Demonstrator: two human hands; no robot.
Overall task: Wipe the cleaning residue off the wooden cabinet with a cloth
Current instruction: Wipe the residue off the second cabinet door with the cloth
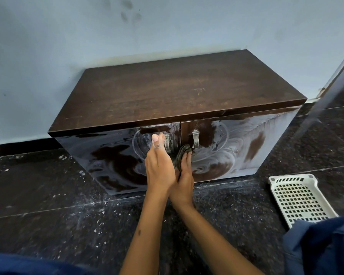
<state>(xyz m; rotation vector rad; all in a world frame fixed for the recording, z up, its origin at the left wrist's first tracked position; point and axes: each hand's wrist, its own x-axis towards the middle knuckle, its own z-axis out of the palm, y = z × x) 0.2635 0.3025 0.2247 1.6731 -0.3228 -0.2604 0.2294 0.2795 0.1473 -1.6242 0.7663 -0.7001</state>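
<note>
A low dark wooden cabinet (167,92) stands against the wall, and white swirls of cleaning residue cover both door fronts, thickest on the right door (242,143). My right hand (184,175) is shut on a dark cloth (182,153) and presses it against the right door, just below that door's metal handle (195,138). My left hand (159,161) rests against the left door (111,155) beside its handle (167,142) with the thumb pointing up. Its fingers are hidden behind the palm.
A white perforated plastic basket (298,199) lies on the dark speckled stone floor (68,225) to the right of the cabinet. A dark door edge (330,92) leans in at the far right. My blue-clad knees fill the bottom corners.
</note>
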